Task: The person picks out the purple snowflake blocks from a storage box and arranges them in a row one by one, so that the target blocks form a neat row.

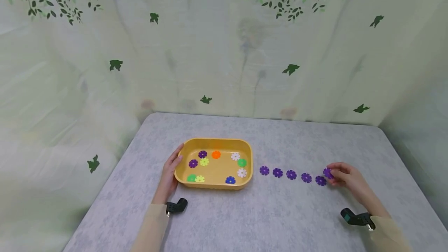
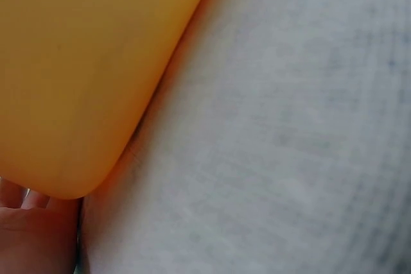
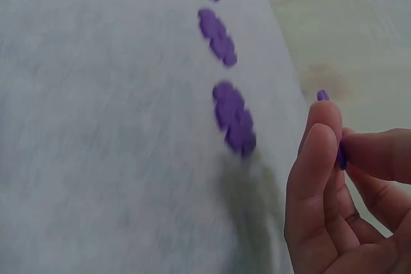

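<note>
My left hand (image 1: 169, 172) holds the left end of a yellow tray (image 1: 213, 185), its thumb by the rim. In the left wrist view, the hand's fingers lie against the tray's corner. Over the right part of the table, my right hand (image 1: 350, 180) pinches a purple flower-shaped disc (image 1: 327, 173) between thumb and fingers; only slivers of that disc show in the right wrist view. Several matching purple discs (image 1: 291, 174) lie flat in a row running from the tray toward this hand. The pinched disc is just above and right of the row's last disc (image 1: 320, 181).
Inside the tray are loose flower discs: purple (image 1: 193, 163), orange (image 1: 216, 154), yellow (image 1: 204, 161), green (image 1: 242, 162), white (image 1: 235, 156) and blue (image 1: 230, 180). Beneath everything is a grey table (image 1: 280, 221). A leaf-patterned curtain (image 1: 224, 49) hangs behind its far edge.
</note>
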Available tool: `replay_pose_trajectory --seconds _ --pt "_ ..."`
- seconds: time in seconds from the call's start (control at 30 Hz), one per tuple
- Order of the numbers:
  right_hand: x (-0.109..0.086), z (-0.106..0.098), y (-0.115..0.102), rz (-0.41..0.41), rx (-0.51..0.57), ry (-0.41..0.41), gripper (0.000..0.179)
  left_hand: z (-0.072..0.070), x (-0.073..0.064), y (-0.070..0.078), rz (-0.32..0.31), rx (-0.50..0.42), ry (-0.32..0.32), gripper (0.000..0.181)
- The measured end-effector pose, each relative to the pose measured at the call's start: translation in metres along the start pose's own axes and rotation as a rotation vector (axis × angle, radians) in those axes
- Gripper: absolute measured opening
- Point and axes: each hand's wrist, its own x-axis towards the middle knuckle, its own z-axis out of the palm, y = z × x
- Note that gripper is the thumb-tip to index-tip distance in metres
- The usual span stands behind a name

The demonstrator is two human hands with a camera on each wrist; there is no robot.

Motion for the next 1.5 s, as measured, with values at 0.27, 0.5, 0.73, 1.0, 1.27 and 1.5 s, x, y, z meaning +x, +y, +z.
replay_pose_trajectory --seconds 0.27,0.5,0.73,1.0,1.27,1.5 --pt "-0.013 -0.008 0.013 0.122 -0.141 0.027 0.034 -0.002 -0.003 0.001 0.009 -0.015 -0.019 0.050" --pt "-0.014 -0.002 0.014 0.152 -0.254 0.079 0.031 -0.002 -0.003 0.001 0.000 -0.012 -0.006 0.049" --pt "-0.005 0.014 -0.004 0.061 -0.198 0.083 0.037 -0.003 -0.003 0.002 0.002 -0.012 0.004 0.049" --pt "0.024 0.068 -0.042 -0.020 0.031 -0.026 0.041 -0.002 -0.001 0.001 0.000 0.005 0.007 0.047" --pt "0.053 0.147 -0.091 -0.070 0.122 -0.180 0.030 -0.002 -0.001 0.002 -0.010 0.006 -0.002 0.049" --pt "0.074 0.206 -0.131 -0.081 0.163 -0.341 0.028 -0.001 0.000 0.001 -0.010 0.021 0.008 0.049"
